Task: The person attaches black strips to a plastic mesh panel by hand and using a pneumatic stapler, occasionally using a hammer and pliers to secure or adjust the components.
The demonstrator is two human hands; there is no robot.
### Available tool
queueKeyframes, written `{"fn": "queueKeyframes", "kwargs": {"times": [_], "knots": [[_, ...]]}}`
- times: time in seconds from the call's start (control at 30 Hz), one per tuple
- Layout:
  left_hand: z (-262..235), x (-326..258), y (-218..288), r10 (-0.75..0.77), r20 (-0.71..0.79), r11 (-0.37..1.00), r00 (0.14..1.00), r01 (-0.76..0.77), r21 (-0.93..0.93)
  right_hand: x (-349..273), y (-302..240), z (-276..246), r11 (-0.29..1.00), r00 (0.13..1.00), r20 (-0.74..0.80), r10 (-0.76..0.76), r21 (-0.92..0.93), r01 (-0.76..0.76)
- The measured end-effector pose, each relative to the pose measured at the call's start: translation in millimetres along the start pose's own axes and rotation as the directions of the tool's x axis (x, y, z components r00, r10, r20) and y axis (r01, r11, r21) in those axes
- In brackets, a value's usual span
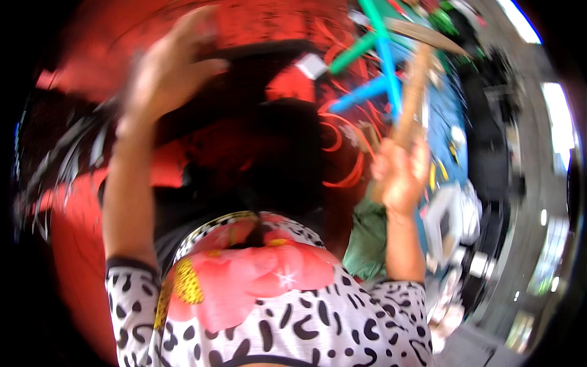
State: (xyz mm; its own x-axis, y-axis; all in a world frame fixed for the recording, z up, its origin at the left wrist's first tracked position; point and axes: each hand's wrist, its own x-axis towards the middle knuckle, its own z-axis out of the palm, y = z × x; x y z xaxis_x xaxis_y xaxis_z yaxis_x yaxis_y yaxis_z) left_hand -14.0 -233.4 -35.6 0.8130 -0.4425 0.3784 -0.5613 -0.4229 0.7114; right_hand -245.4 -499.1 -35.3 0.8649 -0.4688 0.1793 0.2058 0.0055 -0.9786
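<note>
The picture is blurred by motion. My left hand [168,64] is raised at the upper left, its fingers curled against a red and black object [269,27]; whether it grips it I cannot tell. My right hand [400,174] is closed round the wooden handle [413,101] of a tool whose curved metal blade [425,33] points to the upper right. Both forearms rise from my patterned white, black and pink top [269,306].
Red material [73,208] fills the left side. Blue and green rods [379,67] cross at the top centre, with orange loops of cord [345,156] beneath. A green cloth [367,238] lies beside my right forearm. White and grey objects [452,220] stand at the right.
</note>
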Motion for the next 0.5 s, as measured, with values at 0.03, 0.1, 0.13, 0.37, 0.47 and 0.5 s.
{"fn": "queueKeyframes", "kwargs": {"times": [0.03,0.1,0.13,0.37,0.47,0.5], "knots": [[-2,3,-21,-0.033,0.031,0.999,0.999,0.032,0.011,3,9,3,1.000,1.000,-0.016,0.016,-0.006,-0.017],[-2,6,-27,-0.017,-0.020,1.000,1.000,0.017,-0.019,6,21,-13,0.992,0.993,-0.115,-0.038,-0.121,0.024],[-5,5,-31,-0.062,-0.016,0.998,0.998,0.062,-0.010,9,22,-28,0.980,0.988,-0.145,-0.057,-0.198,0.027],[-2,8,-25,-0.050,0.047,0.988,0.998,0.057,-0.146,12,59,-181,0.545,0.751,-0.607,-0.261,-0.735,-0.404],[-5,7,-25,-0.072,0.057,0.983,0.996,0.081,-0.165,12,65,-225,0.255,0.753,-0.618,-0.225,-0.783,-0.567],[-4,7,-23,-0.069,0.028,0.980,0.997,0.073,-0.187,12,56,-224,0.139,0.766,-0.612,-0.196,-0.791,-0.596]]}}
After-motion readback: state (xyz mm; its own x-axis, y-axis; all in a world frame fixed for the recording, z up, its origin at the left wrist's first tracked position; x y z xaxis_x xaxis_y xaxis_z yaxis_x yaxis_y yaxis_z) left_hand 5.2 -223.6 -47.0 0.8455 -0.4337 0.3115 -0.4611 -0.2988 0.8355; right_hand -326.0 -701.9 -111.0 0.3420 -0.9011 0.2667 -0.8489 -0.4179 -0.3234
